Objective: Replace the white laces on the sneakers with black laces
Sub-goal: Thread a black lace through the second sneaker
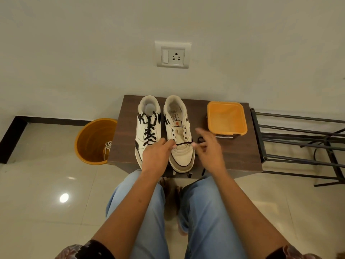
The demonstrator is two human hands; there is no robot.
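Note:
Two white sneakers stand side by side on a small dark wooden table [242, 156], toes toward me. The left sneaker [147, 126] is laced with a black lace. The right sneaker [180, 131] has open eyelets, and a black lace [183, 143] runs straight across its lowest pair. My left hand [156, 156] pinches one end of that lace at the shoe's left side. My right hand [209, 146] pinches the other end at the right side, its other fingers spread. More of the black lace trails on the table behind my right hand.
An orange square container [226, 118] sits at the table's back right. An orange bucket [93, 141] on the floor at the left holds a white lace [107, 148]. A black metal rack [302, 144] stands at the right. A wall socket [172, 55] is above.

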